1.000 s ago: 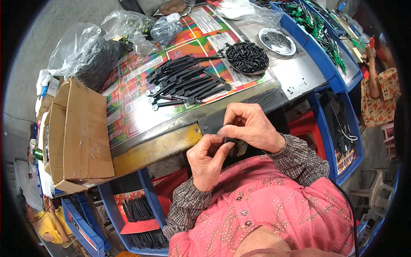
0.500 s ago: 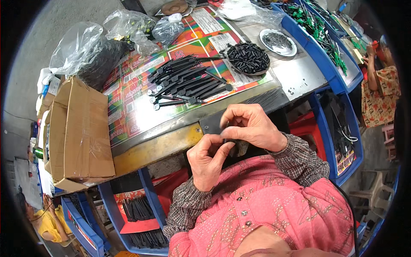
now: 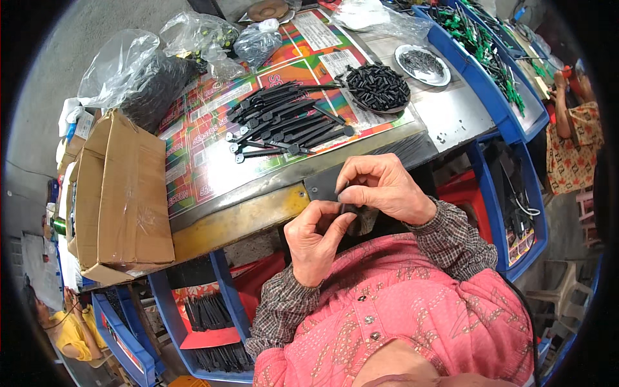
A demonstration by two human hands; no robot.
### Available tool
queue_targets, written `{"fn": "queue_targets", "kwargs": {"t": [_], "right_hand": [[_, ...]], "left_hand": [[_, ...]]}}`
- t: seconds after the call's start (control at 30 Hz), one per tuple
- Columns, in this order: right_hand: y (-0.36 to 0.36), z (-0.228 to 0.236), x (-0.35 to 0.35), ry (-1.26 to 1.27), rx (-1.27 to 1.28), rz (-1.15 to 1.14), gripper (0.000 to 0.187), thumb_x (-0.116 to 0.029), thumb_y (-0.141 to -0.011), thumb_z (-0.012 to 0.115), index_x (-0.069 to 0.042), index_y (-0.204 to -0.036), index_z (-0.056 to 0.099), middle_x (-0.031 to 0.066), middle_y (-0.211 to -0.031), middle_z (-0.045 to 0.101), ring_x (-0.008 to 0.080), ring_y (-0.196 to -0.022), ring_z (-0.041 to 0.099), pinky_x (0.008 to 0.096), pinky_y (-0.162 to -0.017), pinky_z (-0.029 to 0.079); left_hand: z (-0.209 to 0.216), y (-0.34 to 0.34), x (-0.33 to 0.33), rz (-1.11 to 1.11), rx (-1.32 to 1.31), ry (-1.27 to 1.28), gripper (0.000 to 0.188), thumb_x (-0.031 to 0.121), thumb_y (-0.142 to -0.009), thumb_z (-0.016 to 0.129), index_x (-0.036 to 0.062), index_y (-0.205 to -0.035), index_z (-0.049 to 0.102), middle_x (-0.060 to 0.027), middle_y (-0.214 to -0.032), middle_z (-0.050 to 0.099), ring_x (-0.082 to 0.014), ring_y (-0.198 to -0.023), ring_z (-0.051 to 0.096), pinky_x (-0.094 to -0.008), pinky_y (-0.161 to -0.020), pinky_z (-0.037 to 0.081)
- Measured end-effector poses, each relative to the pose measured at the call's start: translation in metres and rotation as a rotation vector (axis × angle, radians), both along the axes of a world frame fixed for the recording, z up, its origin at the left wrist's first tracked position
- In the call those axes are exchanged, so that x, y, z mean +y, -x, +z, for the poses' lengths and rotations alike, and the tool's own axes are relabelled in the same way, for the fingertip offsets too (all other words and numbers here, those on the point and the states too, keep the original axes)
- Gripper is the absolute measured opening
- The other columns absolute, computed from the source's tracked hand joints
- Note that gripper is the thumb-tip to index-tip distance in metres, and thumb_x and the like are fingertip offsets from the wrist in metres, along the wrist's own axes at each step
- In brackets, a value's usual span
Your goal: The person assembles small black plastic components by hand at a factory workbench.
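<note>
Both hands meet in front of my chest, just off the table's near edge. My left hand (image 3: 314,242) is closed, thumb and forefinger pinched on a small black part (image 3: 349,209). Close beside it, my right hand (image 3: 385,189) is also pinched at the same dark part; its fingers hide most of it. Beyond the hands, a pile of long black plastic strips with round ends (image 3: 284,126) lies on the table. To its right a round dish heaped with short black tubular pieces (image 3: 377,87) stands near a white plate (image 3: 445,74) of small dark pins.
A cardboard box (image 3: 132,193) stands open at the table's left end, with clear plastic bags of black parts (image 3: 145,84) behind it. Blue trays (image 3: 477,90) of green and black pieces line the right. Below the table are blue bins (image 3: 225,297). Other people sit at both sides.
My right fingers have shifted slightly at the small dark part, and a bit more of it shows. The view has moved a little; the piles on the table look the same.
</note>
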State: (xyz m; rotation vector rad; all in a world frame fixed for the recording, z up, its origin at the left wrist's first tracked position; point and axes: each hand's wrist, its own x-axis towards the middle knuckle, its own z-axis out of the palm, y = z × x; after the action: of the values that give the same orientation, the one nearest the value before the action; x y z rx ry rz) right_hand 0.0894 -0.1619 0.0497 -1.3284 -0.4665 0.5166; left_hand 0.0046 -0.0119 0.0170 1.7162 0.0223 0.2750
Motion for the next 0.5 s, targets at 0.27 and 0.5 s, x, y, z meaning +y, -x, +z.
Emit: {"fn": "queue_targets", "kwargs": {"t": [0.27,0.5], "right_hand": [[0.002,0.001,0.000,0.093,-0.052,-0.008,0.010,-0.005,-0.085,0.069,0.001,-0.084,0.061,-0.0021,-0.077,0.059,0.0014,-0.070,0.053,0.0184,-0.058,0.043],[-0.001,-0.008,-0.002,0.045,-0.109,-0.009,0.010,-0.005,-0.085,0.069,0.001,-0.085,0.061,-0.0008,-0.078,0.060,0.0025,-0.071,0.054,0.0187,-0.060,0.045]], "left_hand": [[-0.004,-0.001,0.002,0.002,-0.002,-0.048,0.014,0.003,-0.079,0.075,0.0000,-0.084,0.062,-0.0011,-0.063,0.060,-0.0041,-0.059,0.053,-0.0215,-0.053,0.044],[-0.003,-0.001,-0.002,0.007,-0.056,-0.056,0.014,0.002,-0.079,0.075,0.0000,-0.085,0.062,-0.0012,-0.064,0.061,-0.0044,-0.059,0.054,-0.0213,-0.054,0.044]]}}
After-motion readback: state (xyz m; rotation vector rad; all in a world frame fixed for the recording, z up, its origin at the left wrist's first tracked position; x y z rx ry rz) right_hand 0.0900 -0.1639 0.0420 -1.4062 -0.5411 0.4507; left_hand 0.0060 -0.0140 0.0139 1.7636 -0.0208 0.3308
